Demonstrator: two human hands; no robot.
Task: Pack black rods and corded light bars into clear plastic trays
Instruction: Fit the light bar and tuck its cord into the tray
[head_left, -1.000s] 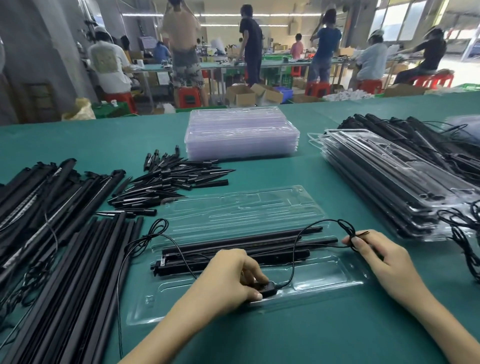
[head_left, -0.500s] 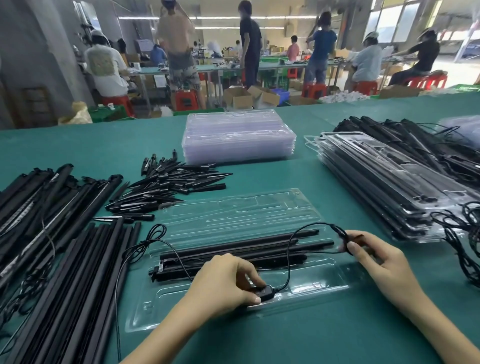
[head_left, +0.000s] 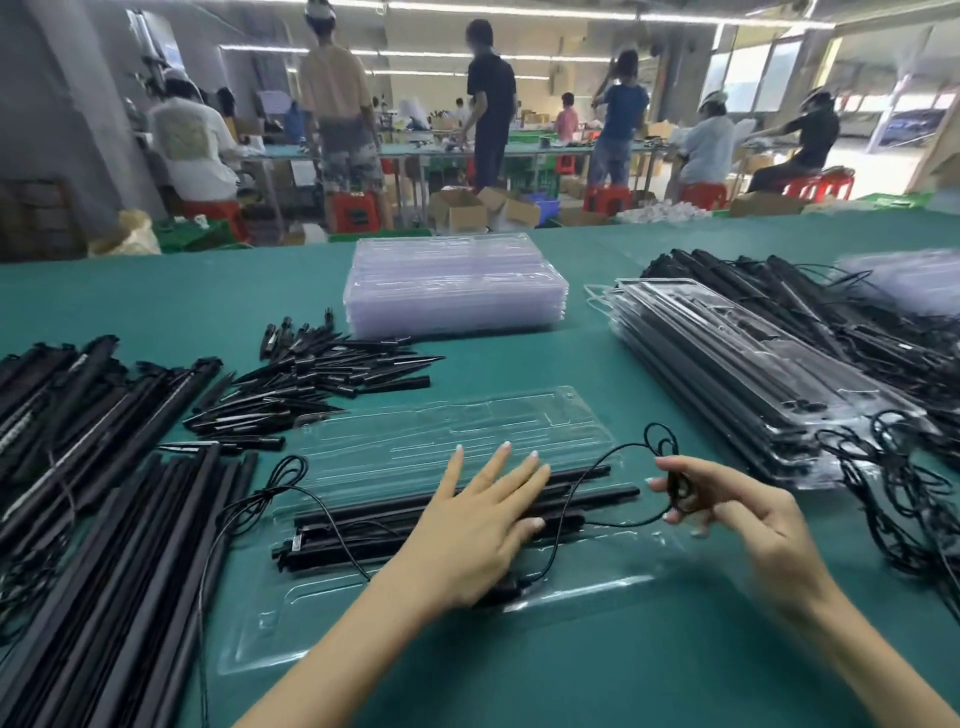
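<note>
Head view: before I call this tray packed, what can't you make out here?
- Head view: the cord's inline piece is hidden under the left hand, so its seating in the clear tray is unknown.
- Right hand is motion-blurred; it pinches the cord loop, exact finger placement unclear.
- How many rods lie in the tray: overlapped, partly covered.

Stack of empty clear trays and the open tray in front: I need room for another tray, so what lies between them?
In the head view, only bare green table lies between the stack and the open tray.
</note>
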